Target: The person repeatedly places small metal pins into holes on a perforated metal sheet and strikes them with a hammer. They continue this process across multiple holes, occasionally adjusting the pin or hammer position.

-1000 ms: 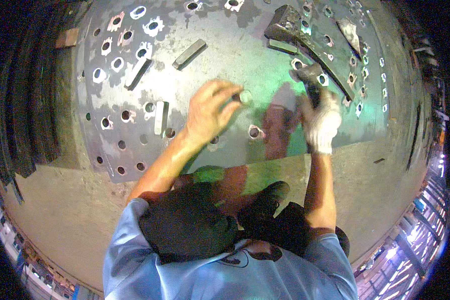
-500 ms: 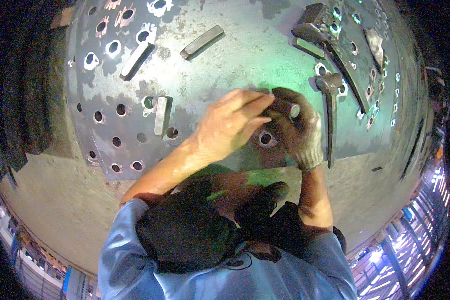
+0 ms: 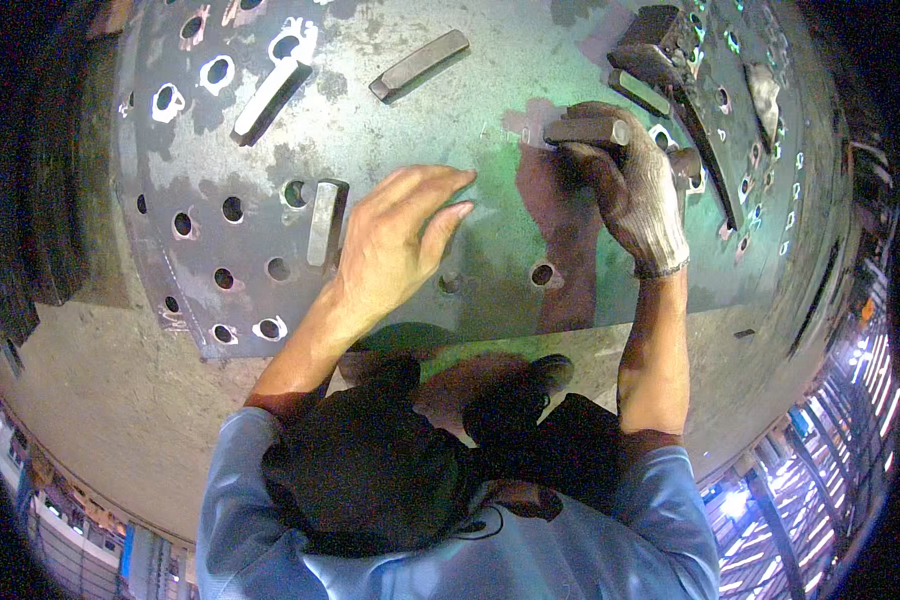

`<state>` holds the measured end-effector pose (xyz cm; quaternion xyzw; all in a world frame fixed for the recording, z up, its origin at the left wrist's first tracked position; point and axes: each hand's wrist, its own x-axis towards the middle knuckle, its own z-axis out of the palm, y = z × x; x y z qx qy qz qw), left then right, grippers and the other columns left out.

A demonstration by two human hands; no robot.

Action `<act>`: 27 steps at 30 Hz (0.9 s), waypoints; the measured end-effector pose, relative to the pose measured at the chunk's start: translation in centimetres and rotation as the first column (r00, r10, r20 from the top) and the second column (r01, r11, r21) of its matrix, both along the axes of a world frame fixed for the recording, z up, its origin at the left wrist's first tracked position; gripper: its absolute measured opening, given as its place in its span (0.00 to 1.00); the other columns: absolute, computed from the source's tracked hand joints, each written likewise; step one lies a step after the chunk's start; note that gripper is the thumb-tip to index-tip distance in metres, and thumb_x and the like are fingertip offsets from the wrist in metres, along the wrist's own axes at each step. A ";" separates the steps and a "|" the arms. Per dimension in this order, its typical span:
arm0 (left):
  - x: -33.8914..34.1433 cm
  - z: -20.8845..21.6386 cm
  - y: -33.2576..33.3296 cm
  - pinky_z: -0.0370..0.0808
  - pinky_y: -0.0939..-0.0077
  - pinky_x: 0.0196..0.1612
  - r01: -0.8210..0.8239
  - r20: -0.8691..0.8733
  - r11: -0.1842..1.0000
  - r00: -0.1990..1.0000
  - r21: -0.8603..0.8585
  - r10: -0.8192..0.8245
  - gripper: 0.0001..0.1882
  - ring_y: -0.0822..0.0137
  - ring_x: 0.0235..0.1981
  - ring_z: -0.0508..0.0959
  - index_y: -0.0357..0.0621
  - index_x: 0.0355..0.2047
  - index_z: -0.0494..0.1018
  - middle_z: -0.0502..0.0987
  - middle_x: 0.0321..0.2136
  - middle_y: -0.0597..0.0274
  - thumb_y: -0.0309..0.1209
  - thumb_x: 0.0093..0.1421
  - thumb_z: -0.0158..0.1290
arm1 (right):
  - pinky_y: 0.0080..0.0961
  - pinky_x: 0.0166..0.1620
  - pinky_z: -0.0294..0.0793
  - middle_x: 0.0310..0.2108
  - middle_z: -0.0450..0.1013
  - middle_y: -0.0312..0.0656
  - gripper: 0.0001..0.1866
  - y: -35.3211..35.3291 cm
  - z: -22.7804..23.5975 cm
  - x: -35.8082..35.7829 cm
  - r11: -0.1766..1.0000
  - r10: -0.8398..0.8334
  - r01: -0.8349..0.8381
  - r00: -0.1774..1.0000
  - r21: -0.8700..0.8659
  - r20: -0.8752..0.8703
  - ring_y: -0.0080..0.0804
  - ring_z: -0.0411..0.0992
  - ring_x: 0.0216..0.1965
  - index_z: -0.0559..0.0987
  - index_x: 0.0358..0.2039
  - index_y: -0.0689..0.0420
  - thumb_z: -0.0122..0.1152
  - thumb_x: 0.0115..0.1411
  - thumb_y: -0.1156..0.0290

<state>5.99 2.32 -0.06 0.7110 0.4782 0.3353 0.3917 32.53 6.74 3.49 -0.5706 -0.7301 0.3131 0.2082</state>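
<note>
My right hand, in a knitted work glove with dark fingers, grips a short metal bar lying sideways above the perforated steel plate. My bare left hand hovers over the plate with thumb and fingers apart, holding nothing. Nearest to it is a short steel bar on the plate. Two similar bars lie farther off, a bright one and a grey one. A small hammer's head shows beside my gloved hand; its handle is hidden behind my hand and forearm.
A heavy hammer rests at the far right, its dark handle slanting toward me. Another short bar lies against it. Round holes with rough rims dot the plate. Bare floor borders the near edge.
My hands have moved apart from each other. The right one has gone right and away from me with the metal bar; the left has drawn back to the left.
</note>
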 end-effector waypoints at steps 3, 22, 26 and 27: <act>0.1 -0.5 0.0 0.79 0.64 0.47 -0.013 0.010 0.999 1.000 0.041 0.013 0.15 0.54 0.43 0.82 0.41 0.45 0.80 0.82 0.41 0.54 0.28 0.58 0.63 | 0.32 0.53 0.76 0.49 0.77 0.45 0.13 0.3 0.0 0.0 0.997 -0.002 0.000 0.999 -0.074 -0.034 0.39 0.77 0.48 0.82 0.47 0.58 0.60 0.65 0.67; 0.3 -0.6 -0.1 0.79 0.65 0.46 -0.025 0.011 0.998 1.000 0.062 0.024 0.13 0.55 0.43 0.82 0.41 0.44 0.81 0.82 0.40 0.55 0.26 0.57 0.63 | 0.33 0.55 0.76 0.49 0.77 0.47 0.11 0.8 -0.2 -0.2 0.995 0.072 -0.068 0.995 -0.068 0.070 0.44 0.76 0.52 0.82 0.43 0.58 0.60 0.59 0.80; 0.3 -0.7 -0.1 0.79 0.65 0.46 -0.023 0.007 0.997 1.000 0.068 0.023 0.13 0.55 0.42 0.82 0.41 0.44 0.81 0.82 0.40 0.55 0.27 0.57 0.63 | 0.33 0.55 0.76 0.49 0.77 0.47 0.12 0.8 0.3 -0.3 0.994 0.098 -0.095 0.994 -0.062 0.055 0.45 0.76 0.52 0.82 0.43 0.58 0.60 0.59 0.80; 0.3 -0.7 -0.1 0.79 0.65 0.46 -0.024 0.008 0.998 1.000 0.063 0.024 0.13 0.55 0.42 0.82 0.41 0.44 0.81 0.82 0.40 0.55 0.27 0.57 0.63 | 0.33 0.54 0.76 0.49 0.77 0.47 0.12 0.8 0.3 -0.3 0.993 0.100 -0.095 0.993 -0.066 0.066 0.45 0.76 0.52 0.82 0.43 0.58 0.60 0.59 0.80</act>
